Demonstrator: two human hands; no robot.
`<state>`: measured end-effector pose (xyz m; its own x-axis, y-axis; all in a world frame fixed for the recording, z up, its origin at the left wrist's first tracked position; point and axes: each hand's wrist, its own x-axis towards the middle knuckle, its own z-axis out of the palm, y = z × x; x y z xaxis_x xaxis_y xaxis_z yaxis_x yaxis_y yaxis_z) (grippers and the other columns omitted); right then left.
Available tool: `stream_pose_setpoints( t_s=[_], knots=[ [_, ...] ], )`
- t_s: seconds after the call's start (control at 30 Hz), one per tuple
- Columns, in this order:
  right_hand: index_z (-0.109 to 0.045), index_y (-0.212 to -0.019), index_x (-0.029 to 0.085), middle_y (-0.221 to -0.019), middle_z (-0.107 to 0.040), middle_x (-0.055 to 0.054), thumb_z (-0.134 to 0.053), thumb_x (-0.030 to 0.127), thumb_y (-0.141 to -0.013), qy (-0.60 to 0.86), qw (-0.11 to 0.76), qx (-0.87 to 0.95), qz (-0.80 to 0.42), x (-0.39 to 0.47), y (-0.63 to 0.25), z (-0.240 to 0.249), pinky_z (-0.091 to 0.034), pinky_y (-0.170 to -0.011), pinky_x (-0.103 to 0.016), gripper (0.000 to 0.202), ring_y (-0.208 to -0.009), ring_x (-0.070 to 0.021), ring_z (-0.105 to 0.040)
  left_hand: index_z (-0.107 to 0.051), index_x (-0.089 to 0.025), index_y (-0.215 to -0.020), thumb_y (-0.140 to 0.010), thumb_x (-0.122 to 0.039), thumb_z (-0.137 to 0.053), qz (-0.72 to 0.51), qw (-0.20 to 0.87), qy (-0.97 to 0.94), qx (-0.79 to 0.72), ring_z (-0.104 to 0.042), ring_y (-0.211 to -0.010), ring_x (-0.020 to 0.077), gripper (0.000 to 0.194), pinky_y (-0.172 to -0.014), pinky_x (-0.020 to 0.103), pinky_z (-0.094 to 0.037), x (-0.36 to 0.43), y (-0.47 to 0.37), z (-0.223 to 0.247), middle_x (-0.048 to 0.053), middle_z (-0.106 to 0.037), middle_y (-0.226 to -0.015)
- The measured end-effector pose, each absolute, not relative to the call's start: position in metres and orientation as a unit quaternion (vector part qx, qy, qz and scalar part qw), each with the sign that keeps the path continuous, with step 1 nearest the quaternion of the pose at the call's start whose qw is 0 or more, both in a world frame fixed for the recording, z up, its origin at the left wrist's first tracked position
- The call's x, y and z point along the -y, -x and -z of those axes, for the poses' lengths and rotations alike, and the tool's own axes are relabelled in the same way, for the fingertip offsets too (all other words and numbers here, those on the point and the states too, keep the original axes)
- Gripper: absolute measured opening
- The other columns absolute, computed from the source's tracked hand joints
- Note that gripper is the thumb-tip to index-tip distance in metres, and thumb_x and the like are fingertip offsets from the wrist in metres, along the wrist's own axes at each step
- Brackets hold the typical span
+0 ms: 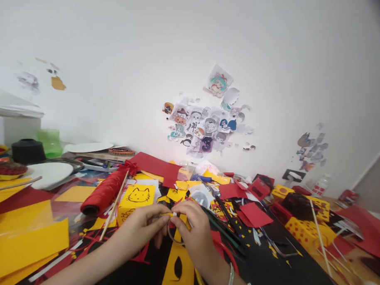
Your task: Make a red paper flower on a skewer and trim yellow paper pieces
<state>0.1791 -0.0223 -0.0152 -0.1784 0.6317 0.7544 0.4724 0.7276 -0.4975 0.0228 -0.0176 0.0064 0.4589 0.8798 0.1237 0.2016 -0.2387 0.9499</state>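
Over the middle of the table [254, 273], the left hand [143, 226] has thumb and forefinger drawn together at the upper edge of a thin ring [171, 238]; whether they pinch anything, I cannot tell. The right hand [197, 232] has its fingers closed on the ring, above a yellow strip [185, 279] with a black oval. If the right fingers loosened, the ring could slip down onto the strip. Stray movement of the left hand could knock the cat box [141, 195] just behind it, and the right wrist could catch the red loop [233, 254] beside it.

Farther out, from the left, lie yellow sheets [27, 247], a white plate [51, 174], a green cup [49, 142] and a red roll [104, 191]. A stick [114, 206] slants between the roll and the cat box, in the way of leftward reaches. Scraps crowd the space behind the hands. To the right are red card [256, 214], a phone [280, 242], a spotted box [309, 235] and a bottle [321, 184].
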Motion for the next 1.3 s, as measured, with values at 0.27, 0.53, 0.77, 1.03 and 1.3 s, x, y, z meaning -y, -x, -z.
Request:
stream_pose_setpoints(
  t_s=[0.27,0.53,0.77,1.03,1.3],
  knots=[
    [-0.061,-0.073,0.019,-0.073,-0.062,-0.003,-0.050,0.028,-0.087,0.362,0.506,0.782,-0.022,0.025,-0.180,0.014,-0.045,-0.070,-0.029,0.020,-0.071,-0.0155,-0.056,-0.048,-0.021,-0.063,-0.080,-0.038,-0.039,-0.327,0.333,-0.768,-0.439,-0.052,-0.050,0.0126,0.026,-0.053,0.023,-0.039,0.020,-0.022,-0.007,-0.005,-0.050,-0.048],
    [-0.062,-0.092,0.020,-0.088,-0.067,-0.004,-0.051,0.024,-0.086,0.347,0.496,0.795,0.040,0.022,-0.185,0.012,-0.047,-0.076,-0.032,0.013,-0.082,-0.0174,-0.059,-0.045,-0.021,-0.065,-0.076,-0.044,-0.044,-0.368,0.443,-0.696,-0.429,-0.050,-0.041,0.0111,0.026,-0.047,0.022,-0.037,0.018,-0.023,-0.010,-0.008,-0.050,-0.043],
    [-0.063,-0.085,0.018,-0.081,-0.067,-0.004,-0.046,0.018,-0.087,0.352,0.477,0.801,0.084,0.025,-0.180,0.015,-0.048,-0.073,-0.031,0.017,-0.076,-0.0162,-0.058,-0.045,-0.021,-0.068,-0.073,-0.039,-0.046,-0.363,0.452,-0.697,-0.423,-0.052,-0.043,0.0116,0.019,-0.048,0.022,-0.038,0.018,-0.026,-0.003,-0.008,-0.050,-0.045],
    [-0.064,-0.081,0.017,-0.078,-0.069,-0.005,-0.044,0.016,-0.086,0.367,0.447,0.809,0.106,0.024,-0.176,0.020,-0.048,-0.063,-0.028,0.021,-0.070,-0.0165,-0.060,-0.044,-0.022,-0.063,-0.076,-0.033,-0.038,-0.356,0.336,-0.747,-0.449,-0.054,-0.052,0.0151,0.018,-0.057,0.026,-0.041,0.021,-0.030,0.000,-0.003,-0.053,-0.050],
    [-0.063,-0.075,0.018,-0.074,-0.067,-0.005,-0.046,0.013,-0.082,0.380,0.448,0.805,0.081,0.024,-0.174,0.024,-0.047,-0.062,-0.027,0.019,-0.067,-0.0166,-0.059,-0.042,-0.022,-0.063,-0.081,-0.027,-0.030,-0.346,0.215,-0.796,-0.448,-0.051,-0.057,0.0156,0.023,-0.058,0.027,-0.039,0.024,-0.030,0.007,0.000,-0.052,-0.060]
  ],
)
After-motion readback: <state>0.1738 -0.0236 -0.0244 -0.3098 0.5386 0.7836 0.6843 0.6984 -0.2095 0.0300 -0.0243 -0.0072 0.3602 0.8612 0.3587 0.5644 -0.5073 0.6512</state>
